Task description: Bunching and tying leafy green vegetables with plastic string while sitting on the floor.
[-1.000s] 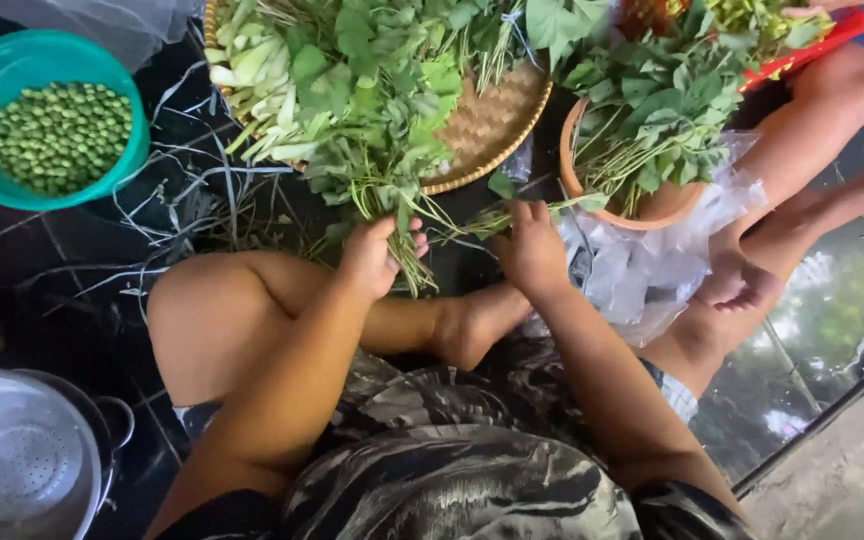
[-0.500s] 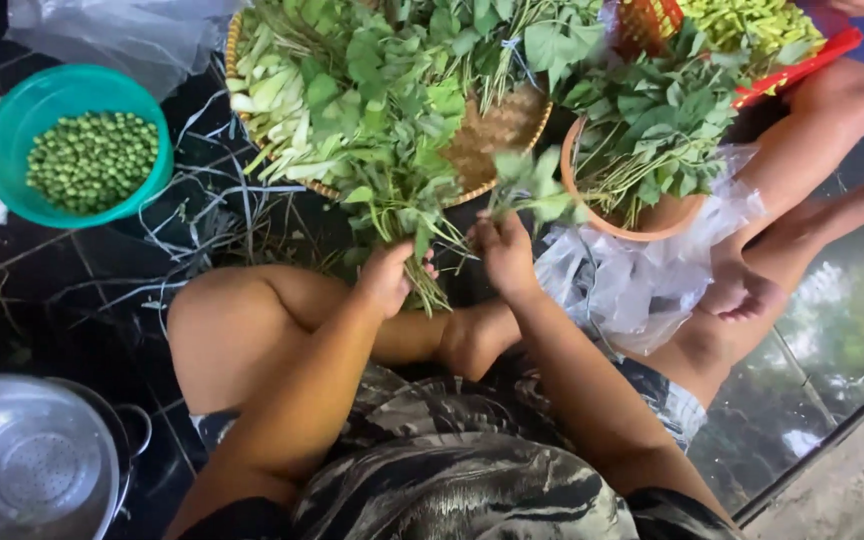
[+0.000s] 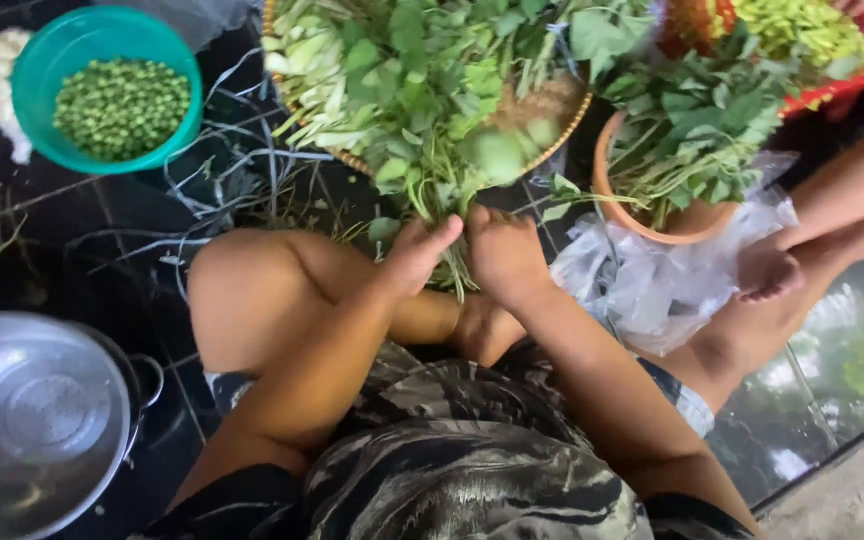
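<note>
I sit cross-legged on a dark tiled floor. My left hand (image 3: 414, 256) and my right hand (image 3: 502, 252) meet over my shins and grip the stems of a bunch of leafy greens (image 3: 442, 175). The bunch's leaves point away from me, towards a woven round tray (image 3: 552, 105) heaped with more greens. The stem ends hang down between my two hands.
A teal bowl of green peas (image 3: 117, 100) stands at the far left. An orange bowl of leafy stems (image 3: 687, 150) sits on a clear plastic bag (image 3: 652, 290) to the right. A metal pot with lid (image 3: 37, 430) is near my left knee. Another person's legs (image 3: 832, 230) lie at right.
My hands have drawn together and gathered the loose stems into one tight bunch. The view has shifted, so the bowls and tray sit a little to the right.
</note>
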